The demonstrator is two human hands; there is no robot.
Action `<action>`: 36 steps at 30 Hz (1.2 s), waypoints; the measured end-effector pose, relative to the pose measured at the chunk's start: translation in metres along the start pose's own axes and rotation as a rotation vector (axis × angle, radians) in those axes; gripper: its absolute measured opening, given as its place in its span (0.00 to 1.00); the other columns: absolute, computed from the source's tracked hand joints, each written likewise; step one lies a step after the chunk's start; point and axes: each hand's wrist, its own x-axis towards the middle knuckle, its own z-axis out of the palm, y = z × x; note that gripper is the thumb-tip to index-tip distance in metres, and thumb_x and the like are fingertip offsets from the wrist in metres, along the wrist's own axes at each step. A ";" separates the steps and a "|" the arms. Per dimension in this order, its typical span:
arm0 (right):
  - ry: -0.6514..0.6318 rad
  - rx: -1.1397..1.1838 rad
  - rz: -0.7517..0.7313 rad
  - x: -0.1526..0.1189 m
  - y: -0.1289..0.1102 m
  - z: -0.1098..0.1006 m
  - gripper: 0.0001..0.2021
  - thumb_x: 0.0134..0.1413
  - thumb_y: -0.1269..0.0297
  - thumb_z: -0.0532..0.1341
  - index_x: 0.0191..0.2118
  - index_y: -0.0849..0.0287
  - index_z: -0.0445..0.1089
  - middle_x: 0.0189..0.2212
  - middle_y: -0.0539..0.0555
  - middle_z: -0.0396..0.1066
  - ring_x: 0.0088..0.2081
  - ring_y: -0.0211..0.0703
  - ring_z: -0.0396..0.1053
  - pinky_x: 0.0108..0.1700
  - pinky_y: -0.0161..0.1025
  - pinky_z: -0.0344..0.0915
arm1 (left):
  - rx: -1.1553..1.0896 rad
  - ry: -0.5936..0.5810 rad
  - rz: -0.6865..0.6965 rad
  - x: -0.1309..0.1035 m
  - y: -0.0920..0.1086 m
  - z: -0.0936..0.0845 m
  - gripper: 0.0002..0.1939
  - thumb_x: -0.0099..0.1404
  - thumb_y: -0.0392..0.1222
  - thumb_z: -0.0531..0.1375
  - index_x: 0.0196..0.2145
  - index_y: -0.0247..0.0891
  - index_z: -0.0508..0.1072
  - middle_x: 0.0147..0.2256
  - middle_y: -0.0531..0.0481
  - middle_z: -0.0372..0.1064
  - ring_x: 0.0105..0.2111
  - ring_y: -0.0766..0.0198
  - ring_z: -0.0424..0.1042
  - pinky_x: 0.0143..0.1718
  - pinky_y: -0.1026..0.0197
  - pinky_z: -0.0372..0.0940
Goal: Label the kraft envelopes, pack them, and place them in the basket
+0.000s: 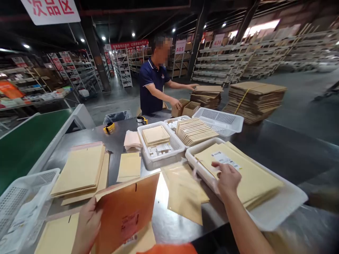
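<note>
My left hand [88, 222] is closed on the left edge of a padded envelope [127, 208], tilted up in front of me, its face shaded orange-brown, with a printed patch low down. Over a white basket [286, 208] on the right, my right hand [229, 178] has its fingers curled in. Whatever they pinch, if anything, is hidden. Just beneath lies a stack of large yellow padded envelopes [254, 180], the top one bearing a white shipping label [225, 159]. Between my hands, loose yellow envelopes [182, 201] lie on the metal table [164, 225].
More envelopes [82, 165] are stacked at left, above a white basket [13, 197]. Further back stand a basket of small envelopes [156, 135], a row of upright mailers [196, 130] and tape dispensers [109, 127]. Across the table a person [152, 81] handles cardboard boxes [182, 107].
</note>
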 end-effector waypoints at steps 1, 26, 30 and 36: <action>-0.022 0.012 -0.011 0.000 0.005 -0.002 0.10 0.43 0.59 0.56 0.18 0.57 0.61 0.17 0.48 0.61 0.20 0.36 0.53 0.22 0.36 0.52 | -0.031 -0.013 -0.004 -0.001 0.004 -0.001 0.15 0.55 0.42 0.59 0.40 0.38 0.78 0.32 0.48 0.79 0.34 0.55 0.76 0.33 0.61 0.73; -1.470 0.329 -0.837 -0.062 -0.133 0.007 0.18 0.64 0.61 0.48 0.41 0.60 0.76 0.30 0.56 0.74 0.28 0.39 0.69 0.29 0.34 0.63 | 0.056 -0.458 0.600 0.012 0.075 -0.038 0.13 0.64 0.47 0.58 0.31 0.44 0.82 0.28 0.47 0.79 0.29 0.57 0.77 0.30 0.62 0.71; -1.365 0.358 -0.801 -0.071 -0.124 0.011 0.17 0.61 0.53 0.55 0.36 0.60 0.76 0.26 0.55 0.73 0.25 0.38 0.67 0.27 0.34 0.60 | 0.141 -0.315 0.536 0.010 0.067 -0.026 0.23 0.63 0.59 0.54 0.23 0.38 0.74 0.20 0.49 0.70 0.21 0.63 0.69 0.22 0.64 0.64; -0.932 -0.011 -0.655 -0.069 -0.086 0.030 0.11 0.57 0.56 0.61 0.41 0.58 0.67 0.22 0.48 0.71 0.18 0.34 0.59 0.21 0.33 0.55 | 0.490 0.073 0.605 0.002 0.045 0.002 0.18 0.60 0.40 0.60 0.19 0.41 0.54 0.15 0.62 0.53 0.14 0.74 0.56 0.16 0.71 0.55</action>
